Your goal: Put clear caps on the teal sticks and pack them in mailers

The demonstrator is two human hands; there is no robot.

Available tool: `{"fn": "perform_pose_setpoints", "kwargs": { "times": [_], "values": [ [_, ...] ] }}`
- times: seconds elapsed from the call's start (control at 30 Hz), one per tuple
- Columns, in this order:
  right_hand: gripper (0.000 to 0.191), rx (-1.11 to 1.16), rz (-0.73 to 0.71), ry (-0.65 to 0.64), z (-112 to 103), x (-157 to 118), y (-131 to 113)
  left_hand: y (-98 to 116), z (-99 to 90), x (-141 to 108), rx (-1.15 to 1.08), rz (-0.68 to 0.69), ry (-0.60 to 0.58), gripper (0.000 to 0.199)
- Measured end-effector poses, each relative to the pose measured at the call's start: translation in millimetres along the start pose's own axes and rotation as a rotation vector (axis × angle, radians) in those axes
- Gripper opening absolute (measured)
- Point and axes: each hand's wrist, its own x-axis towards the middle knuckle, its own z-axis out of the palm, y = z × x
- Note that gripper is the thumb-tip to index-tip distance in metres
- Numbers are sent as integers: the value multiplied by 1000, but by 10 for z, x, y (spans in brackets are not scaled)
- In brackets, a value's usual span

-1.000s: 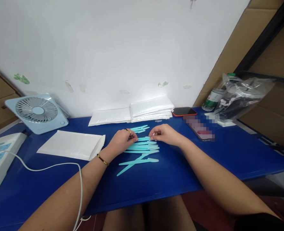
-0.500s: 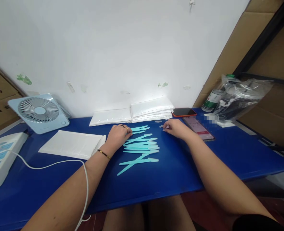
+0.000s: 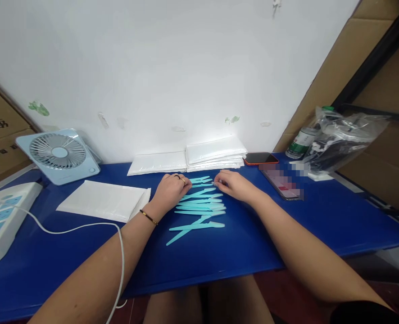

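Several turquoise eyebrow razors [image 3: 201,207] lie across the blue table, most side by side and two crossed nearer the front edge. My left hand [image 3: 173,190] is closed at the handle ends of the farthest razors, its fingertips pinching one of the handles. Opposite, at the blade ends, my right hand [image 3: 233,184] is pinched around a small clear piece that looks like a blade cap [image 3: 214,183]. Its fingertips are close to the tip of a far razor; whether they touch cannot be made out.
White padded mailers [image 3: 216,150] are stacked along the wall, and another mailer [image 3: 101,201] lies left. A blue fan [image 3: 60,153], a power strip [image 3: 10,220] and a white cable [image 3: 84,225] occupy the left. Two phones [image 3: 262,158], a bottle [image 3: 301,143] and a plastic bag [image 3: 341,139] are right.
My right hand has moved left, bringing the small clear piece to the blade ends of the far razors. My left hand stays at their handles. The view has shifted slightly.
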Motion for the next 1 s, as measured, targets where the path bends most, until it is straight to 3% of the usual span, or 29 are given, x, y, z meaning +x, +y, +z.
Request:
{"fn": "perform_pose_setpoints", "kwargs": {
  "times": [0.33, 0.43, 0.53, 0.67, 0.83, 1.0],
  "values": [
    [18, 121, -70, -38, 7, 30, -205, 94, -11, -7, -75, 41, -55, 26],
    [21, 111, 10, 36, -95, -21, 2, 50, -3, -12, -125, 47, -77, 28],
    [19, -63, 193, 151, -177, -99, 343, -63, 38, -5, -79, -27, -38, 25],
    [18, -155, 267, 41, -148, -145, 608, -185, 97, 15, -3, -94, -48, 24],
    [10, -74, 164, -15, -17, -61, 495, -180, 104, 28, -12, -107, -74, 22],
    [11, -27, 133, 10, 67, 14, 363, -151, 107, 14, -24, -64, -59, 22]
  ]
}}
